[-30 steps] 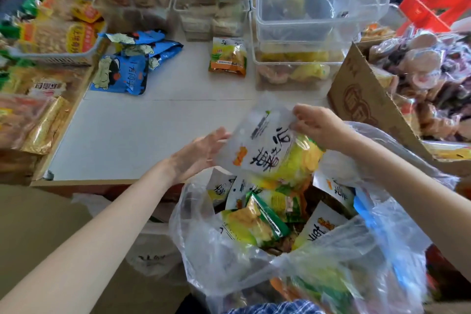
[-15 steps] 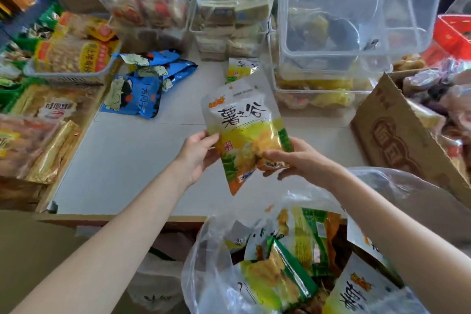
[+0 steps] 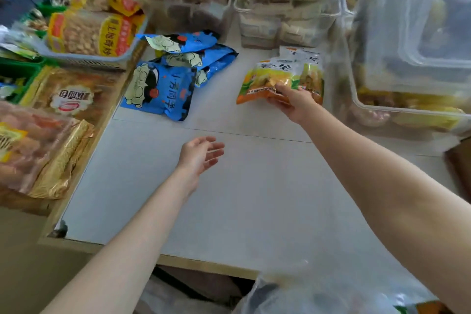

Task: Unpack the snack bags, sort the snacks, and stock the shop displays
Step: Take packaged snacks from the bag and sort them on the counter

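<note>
My right hand (image 3: 293,102) grips the bottom edge of a yellow and white snack packet (image 3: 275,79) and holds it low over the grey table (image 3: 229,199), on top of a like packet (image 3: 308,64) lying at the back. My left hand (image 3: 201,153) hovers empty over the middle of the table, palm up and fingers loose. A few blue snack packets (image 3: 165,84) lie in a heap to the left of the yellow ones. The clear plastic bag (image 3: 318,293) of snacks shows only at the bottom edge, blurred.
Clear plastic bins (image 3: 420,46) stand stacked at the back and right. A grey basket (image 3: 84,56) of biscuit packs and trays of gold-wrapped goods (image 3: 61,155) line the left side. A cardboard box corner (image 3: 458,160) shows at the right edge.
My right hand has carried the yellow packet forward and down onto the packet at the back. My left hand has let go of it and opened. The view has tilted away from the bag.
</note>
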